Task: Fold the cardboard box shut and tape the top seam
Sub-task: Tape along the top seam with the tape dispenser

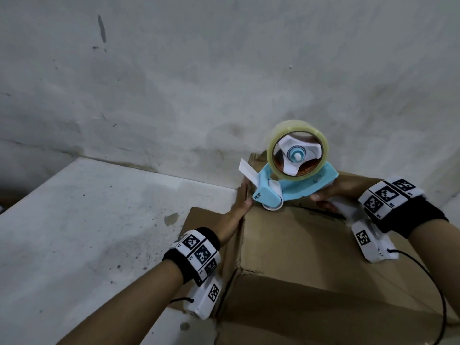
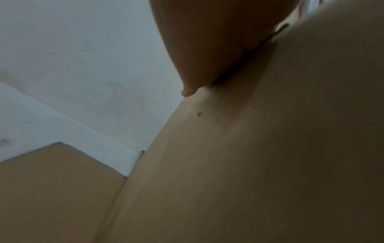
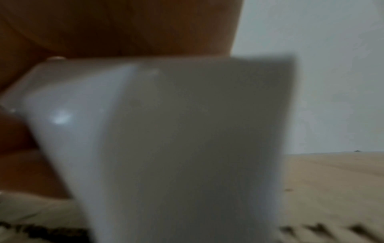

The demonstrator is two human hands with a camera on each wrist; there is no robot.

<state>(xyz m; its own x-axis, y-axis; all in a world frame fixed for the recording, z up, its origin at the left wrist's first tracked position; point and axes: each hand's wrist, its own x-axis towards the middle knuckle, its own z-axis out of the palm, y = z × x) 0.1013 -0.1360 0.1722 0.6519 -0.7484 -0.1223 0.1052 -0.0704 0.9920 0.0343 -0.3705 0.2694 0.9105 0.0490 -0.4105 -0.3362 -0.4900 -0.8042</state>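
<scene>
Right hand grips the tape dispenser on the cardboard box; left hand, fingers straight, braces the side; recommend firm, seam-centred pull.

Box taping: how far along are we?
Done: the cardboard box looks folded shut, top flaps down. In hand: the right hand grips the tape dispenser, roller on the far end of the top; the left hand lies flat against the box's left side. Left: no tape visible along the seam yet.
</scene>
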